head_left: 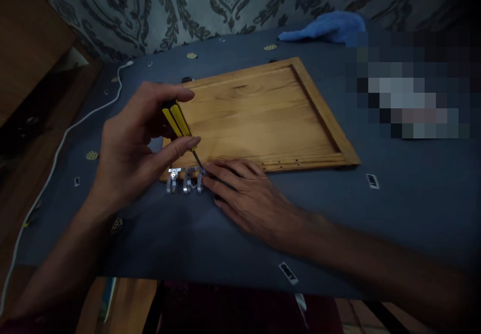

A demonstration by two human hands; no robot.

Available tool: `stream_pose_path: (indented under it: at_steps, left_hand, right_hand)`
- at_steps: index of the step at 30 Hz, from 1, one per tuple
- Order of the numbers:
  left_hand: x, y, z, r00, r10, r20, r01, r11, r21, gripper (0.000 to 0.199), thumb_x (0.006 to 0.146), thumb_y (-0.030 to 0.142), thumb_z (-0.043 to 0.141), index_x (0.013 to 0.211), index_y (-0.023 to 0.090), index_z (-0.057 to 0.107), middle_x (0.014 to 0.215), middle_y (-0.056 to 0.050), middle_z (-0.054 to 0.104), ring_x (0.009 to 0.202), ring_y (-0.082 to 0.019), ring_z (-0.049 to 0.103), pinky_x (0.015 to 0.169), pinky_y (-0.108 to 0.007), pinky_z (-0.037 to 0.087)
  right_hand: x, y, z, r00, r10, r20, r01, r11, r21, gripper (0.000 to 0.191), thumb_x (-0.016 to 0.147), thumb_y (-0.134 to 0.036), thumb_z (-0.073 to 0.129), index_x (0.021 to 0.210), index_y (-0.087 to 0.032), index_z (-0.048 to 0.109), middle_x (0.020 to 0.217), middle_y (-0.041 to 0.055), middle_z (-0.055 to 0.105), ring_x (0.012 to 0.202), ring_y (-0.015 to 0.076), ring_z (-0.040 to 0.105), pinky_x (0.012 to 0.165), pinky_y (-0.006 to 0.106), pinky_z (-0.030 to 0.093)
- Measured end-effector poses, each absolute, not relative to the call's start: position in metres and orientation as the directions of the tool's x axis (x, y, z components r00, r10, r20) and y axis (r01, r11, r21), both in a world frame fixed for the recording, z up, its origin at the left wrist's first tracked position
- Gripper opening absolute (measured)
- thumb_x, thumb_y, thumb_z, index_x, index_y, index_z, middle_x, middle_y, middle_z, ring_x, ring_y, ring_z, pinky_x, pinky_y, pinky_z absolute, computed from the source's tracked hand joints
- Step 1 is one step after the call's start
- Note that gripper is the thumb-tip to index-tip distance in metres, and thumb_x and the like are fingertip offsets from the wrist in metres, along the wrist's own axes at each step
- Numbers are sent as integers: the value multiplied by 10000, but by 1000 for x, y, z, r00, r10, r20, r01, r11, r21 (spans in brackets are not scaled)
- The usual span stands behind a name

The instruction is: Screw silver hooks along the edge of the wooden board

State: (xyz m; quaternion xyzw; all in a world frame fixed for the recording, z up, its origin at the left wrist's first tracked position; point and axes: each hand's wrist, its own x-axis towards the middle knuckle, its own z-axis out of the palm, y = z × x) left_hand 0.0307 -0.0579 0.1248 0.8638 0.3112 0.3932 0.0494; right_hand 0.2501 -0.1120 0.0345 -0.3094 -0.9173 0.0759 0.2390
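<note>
My left hand is closed around a screwdriver with a yellow and black handle. Its thin shaft slants down to the third of the small metal hooks in a row along the near edge of a framed wooden board. A screw shows in the leftmost hook's plate. My right hand lies with fingers stretched out over the board's near edge, fingertips beside or on the third hook; whether they press it is hard to see. To the right of these fingers, small dark holes dot the near rail.
The board rests on a blue patterned tablecloth. A blue cloth lies at the back right, close to the patterned wall covering. A white cable runs down the left side. A pixelated patch covers the far right.
</note>
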Motion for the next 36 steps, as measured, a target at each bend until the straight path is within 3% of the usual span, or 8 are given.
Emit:
stream_pose_path:
  at_steps: [4,10,16,22,28,36]
  left_hand:
    - [28,-58,125,495,583,644,498,-798,339,544,822,268,853,1325,345,661,1161,-7,714,827,-159,729,632,-267,637]
    - [27,-62,129,548,600,583,422,-800,427,607,829,211,844,1366,403,636,1220,4,707,890,-184,776,735,-310,685]
    - [29,-64,135,273,686,674,435,-713,549,469,812,218,865,1228,369,709,1214,28,688,901,-144,743,790,-311,670]
    - [29,-61,132,374,634,677,489,-755,437,464,816,221,857,1237,332,698,1116,5,696,841,-167,743,645,-317,665]
    - [30,-58,129,485,556,675,502,-809,306,485,839,320,845,1288,327,660,1061,12,665,741,-117,687,556,-253,629]
    - [29,-59,124,433,634,640,501,-760,414,445,815,263,855,1227,285,690,1047,-11,691,792,-157,725,644,-303,634]
  right_hand:
    - [250,-112,33,-694,609,385,539,793,-283,359,1059,-239,471,1362,-133,630,1429,148,639,1353,307,535,1100,524,458]
    - [250,-112,34,-688,614,388,547,789,-279,365,1066,-239,446,1365,-138,630,1414,149,652,1346,297,542,1088,519,466]
    - [251,-112,34,-697,602,389,532,798,-282,369,1058,-234,462,1373,-129,622,1409,147,654,1329,298,551,1094,520,465]
    - [251,-112,33,-695,600,396,529,800,-284,377,1051,-207,462,1379,-109,621,1414,148,650,1332,309,547,1100,517,464]
    - [251,-112,34,-697,597,397,526,802,-282,376,1061,-225,452,1377,-110,620,1415,161,646,1342,312,543,1092,528,465]
    - [251,-112,36,-700,609,372,532,793,-297,373,1059,-216,447,1369,-118,629,1423,166,641,1345,314,541,1080,541,473]
